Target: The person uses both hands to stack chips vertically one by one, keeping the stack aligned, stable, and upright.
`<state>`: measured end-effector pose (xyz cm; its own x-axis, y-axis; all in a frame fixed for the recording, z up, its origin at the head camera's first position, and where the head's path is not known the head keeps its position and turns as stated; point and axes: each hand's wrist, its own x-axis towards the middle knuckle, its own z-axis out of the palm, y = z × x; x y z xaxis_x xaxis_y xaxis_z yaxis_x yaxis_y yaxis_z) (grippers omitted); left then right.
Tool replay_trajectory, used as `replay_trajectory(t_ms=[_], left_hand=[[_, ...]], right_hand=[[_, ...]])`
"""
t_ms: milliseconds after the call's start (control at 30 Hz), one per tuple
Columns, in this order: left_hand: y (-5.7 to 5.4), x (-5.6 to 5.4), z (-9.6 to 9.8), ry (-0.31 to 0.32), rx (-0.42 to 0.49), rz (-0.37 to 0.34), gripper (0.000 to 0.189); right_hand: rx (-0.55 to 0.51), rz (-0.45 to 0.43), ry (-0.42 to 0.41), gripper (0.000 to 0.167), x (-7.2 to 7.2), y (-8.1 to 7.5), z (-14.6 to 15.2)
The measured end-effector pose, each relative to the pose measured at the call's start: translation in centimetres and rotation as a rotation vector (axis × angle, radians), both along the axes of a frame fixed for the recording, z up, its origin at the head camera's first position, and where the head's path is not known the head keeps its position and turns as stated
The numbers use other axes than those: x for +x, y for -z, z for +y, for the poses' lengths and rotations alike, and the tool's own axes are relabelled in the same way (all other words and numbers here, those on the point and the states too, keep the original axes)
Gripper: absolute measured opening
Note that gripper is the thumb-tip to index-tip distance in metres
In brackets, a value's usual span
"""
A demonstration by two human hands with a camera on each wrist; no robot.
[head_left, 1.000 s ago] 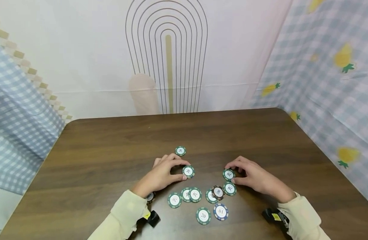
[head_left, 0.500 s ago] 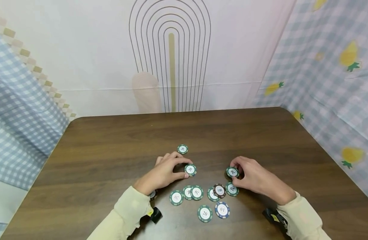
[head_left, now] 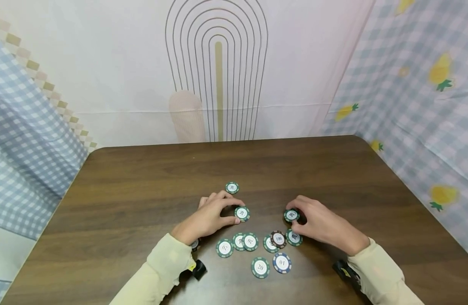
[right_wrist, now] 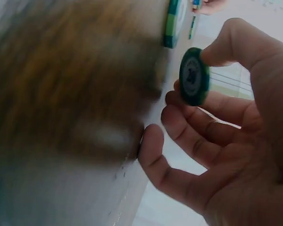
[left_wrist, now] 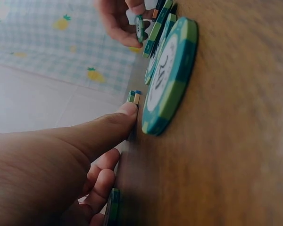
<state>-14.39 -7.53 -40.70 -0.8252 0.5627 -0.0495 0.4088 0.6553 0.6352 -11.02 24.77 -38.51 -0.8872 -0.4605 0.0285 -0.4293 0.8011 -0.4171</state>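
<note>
My left hand (head_left: 208, 215) pinches green-rimmed poker chips (head_left: 242, 213) between thumb and forefinger, low at the table. In the left wrist view the thumb touches a short stack, green on top of a blue-and-orange edge. My right hand (head_left: 320, 220) pinches one green poker chip (head_left: 292, 215) by its rim; the right wrist view shows this chip (right_wrist: 194, 76) raised off the table, its other fingers spread below. Just under the right thumb lies another green chip (head_left: 294, 237). A black chip (head_left: 278, 239) overlaps a green chip (head_left: 270, 244) beside it.
Nearer me lie a blue chip (head_left: 282, 263) and a green chip (head_left: 260, 267). Two overlapping green chips (head_left: 250, 241) and a single one (head_left: 224, 248) lie in front of the left hand. One green chip (head_left: 231, 187) is farther back. A dark chip (head_left: 195, 244) is partly hidden by the left wrist.
My right hand has lifted the green chip off the table, away from the one beside it, then moved it slightly left. The left hand keeps its pinch in place. The head view shifted a little.
</note>
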Motion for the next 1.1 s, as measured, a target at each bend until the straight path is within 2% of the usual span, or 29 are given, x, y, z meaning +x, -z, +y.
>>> replay_trajectory(t_ms=[267, 467, 733, 967, 1100], left_hand=[[-0.1, -0.1, 0.1, -0.007, -0.004, -0.003, 0.039], [-0.2, -0.1, -0.1, -0.007, -0.004, 0.008, 0.039], [-0.4, -0.1, -0.1, -0.006, 0.0, 0.014, 0.039], [0.0, 0.0, -0.1, 0.006, 0.013, 0.002, 0.038], [0.1, 0.1, 0.0, 0.005, 0.025, 0.002, 0.038]], right_hand=[[-0.069, 0.024, 0.006, 0.029, -0.2, 0.2, -1.4], [-0.042, 0.043, -0.049, 0.035, -0.5, 0.0, -3.0], [-0.036, 0.009, -0.094, 0.037, -0.8, -0.4, -4.4], [-0.155, -0.089, -0.056, 0.032, -1.1, -0.3, -5.0], [-0.202, -0.083, -0.039, 0.03, -1.5, -0.3, -5.4]])
